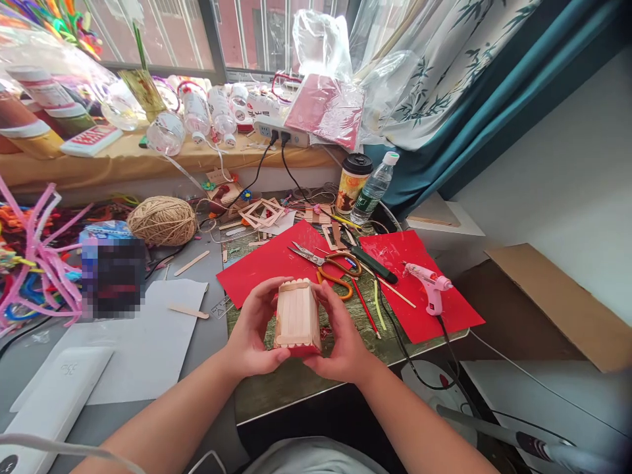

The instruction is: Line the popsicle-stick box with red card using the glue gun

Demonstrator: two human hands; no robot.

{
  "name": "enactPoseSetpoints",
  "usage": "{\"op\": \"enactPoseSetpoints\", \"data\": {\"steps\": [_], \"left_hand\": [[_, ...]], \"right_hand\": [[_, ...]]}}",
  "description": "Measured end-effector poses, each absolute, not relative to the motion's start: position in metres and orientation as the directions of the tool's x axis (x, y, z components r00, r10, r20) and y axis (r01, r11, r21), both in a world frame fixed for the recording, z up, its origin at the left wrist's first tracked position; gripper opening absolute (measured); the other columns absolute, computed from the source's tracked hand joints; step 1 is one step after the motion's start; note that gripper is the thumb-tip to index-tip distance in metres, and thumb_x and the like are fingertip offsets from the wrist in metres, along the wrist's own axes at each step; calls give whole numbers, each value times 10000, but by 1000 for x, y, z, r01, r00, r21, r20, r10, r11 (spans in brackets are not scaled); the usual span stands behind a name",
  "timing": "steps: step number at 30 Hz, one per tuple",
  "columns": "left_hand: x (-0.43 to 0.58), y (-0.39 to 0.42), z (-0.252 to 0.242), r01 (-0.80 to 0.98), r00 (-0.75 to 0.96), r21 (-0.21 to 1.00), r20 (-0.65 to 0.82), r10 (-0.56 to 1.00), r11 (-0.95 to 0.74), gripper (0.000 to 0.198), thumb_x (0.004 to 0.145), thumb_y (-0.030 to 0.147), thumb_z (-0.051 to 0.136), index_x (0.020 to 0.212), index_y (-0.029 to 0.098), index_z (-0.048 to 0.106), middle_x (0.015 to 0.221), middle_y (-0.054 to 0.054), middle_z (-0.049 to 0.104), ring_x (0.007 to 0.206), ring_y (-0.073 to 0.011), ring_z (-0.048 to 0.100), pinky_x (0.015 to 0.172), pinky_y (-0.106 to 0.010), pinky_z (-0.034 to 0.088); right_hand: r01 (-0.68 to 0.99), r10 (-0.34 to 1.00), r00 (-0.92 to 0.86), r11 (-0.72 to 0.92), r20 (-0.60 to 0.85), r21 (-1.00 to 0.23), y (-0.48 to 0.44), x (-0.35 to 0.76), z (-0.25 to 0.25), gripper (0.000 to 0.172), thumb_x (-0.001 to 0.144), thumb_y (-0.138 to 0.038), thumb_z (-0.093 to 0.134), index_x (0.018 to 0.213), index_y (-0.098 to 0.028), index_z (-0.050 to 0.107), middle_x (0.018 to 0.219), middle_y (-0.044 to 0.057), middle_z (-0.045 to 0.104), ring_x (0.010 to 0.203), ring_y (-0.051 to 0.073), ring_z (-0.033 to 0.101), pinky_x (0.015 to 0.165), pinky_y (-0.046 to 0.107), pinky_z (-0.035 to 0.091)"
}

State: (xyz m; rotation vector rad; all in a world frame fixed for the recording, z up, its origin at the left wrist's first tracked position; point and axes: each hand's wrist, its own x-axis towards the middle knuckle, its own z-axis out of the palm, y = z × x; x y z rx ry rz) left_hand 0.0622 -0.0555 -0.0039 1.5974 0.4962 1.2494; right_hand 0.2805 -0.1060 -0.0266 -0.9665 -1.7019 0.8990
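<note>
A small box of pale wooden craft sticks [297,316], with red along its lower edge, is held up near the table's front. My left hand [257,329] wraps its left side and my right hand [340,336] its right side, thumbs near the bottom. Just beyond the box, scissors with orange handles [332,264] lie partly on a red sheet [276,260]. A dark green cutter [372,261] and a red pencil [365,306] are to the right. The pink glue gun [428,284] rests on a second red sheet [412,322].
A twine ball [162,222], pink pipe cleaners [39,257] and white paper [148,342] are on the left. A lidded cup [353,184] and water bottle [376,187] stand at the back. The glue gun's black cable hangs over the front edge.
</note>
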Motion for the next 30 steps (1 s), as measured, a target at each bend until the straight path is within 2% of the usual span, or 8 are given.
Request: {"op": "enactPoseSetpoints", "data": {"steps": [5,9,12,17,20,22,25,30], "left_hand": [[58,-50,-9,-214,467,889,457,757,-404,955,848,612,799,1628,289,352,1648,-197,395,1532,-417,426,1232,-639,419],[50,-43,-12,-150,504,864,485,715,-480,1115,751,595,916,1655,304,331,1738,-194,286,1617,-450,286,1306,-691,268],[46,-41,-12,-48,540,845,471,698,-533,1231,654,572,990,1660,289,340,1691,-220,372,1580,-451,359,1294,-672,304],[44,-40,-13,47,503,810,487,714,-585,1158,602,569,1014,1590,312,467,1532,-200,518,1464,-427,499,1203,-623,453],[45,-40,-15,19,486,824,487,725,-567,1191,588,611,1005,1601,320,449,1547,-200,502,1461,-430,504,1191,-614,471],[46,-40,-16,-11,507,849,460,729,-528,1202,625,604,992,1630,318,396,1589,-205,464,1479,-426,492,1203,-608,462],[47,-40,-15,-3,550,868,416,725,-496,1197,703,547,969,1673,311,308,1633,-213,406,1519,-427,448,1240,-617,413],[48,-39,-13,148,571,814,393,721,-561,1306,613,537,1019,1676,308,295,1601,-217,419,1492,-446,453,1224,-644,410]], "right_hand": [[280,898,-186,438,399,-854,-105,286,-18,1099,770,-379,883,1678,-302,268,1680,156,410,1534,404,442,1255,604,417],[422,878,-194,478,438,-770,-103,295,-2,1119,748,-286,877,1681,-313,260,1657,149,435,1522,405,440,1254,633,402],[493,833,-290,552,472,-672,-102,299,6,1137,746,-293,885,1691,-328,254,1670,139,433,1529,409,435,1266,651,378],[485,781,-322,622,536,-615,-100,306,-2,1195,775,-409,919,1712,-377,179,1724,127,367,1571,409,400,1282,671,347],[456,814,-279,579,509,-676,-99,312,-14,1308,714,-577,958,1721,-351,154,1744,158,319,1590,432,360,1266,672,371],[438,825,-249,562,507,-702,-99,314,-21,1303,704,-630,948,1716,-337,182,1720,166,359,1570,433,390,1256,663,387],[418,801,-200,591,564,-690,-99,314,-27,1212,718,-637,933,1686,-335,268,1662,164,433,1516,430,456,1239,661,408],[475,761,-228,631,607,-613,-98,312,-27,1165,723,-622,939,1662,-356,301,1610,165,469,1455,428,511,1192,667,450]]}}
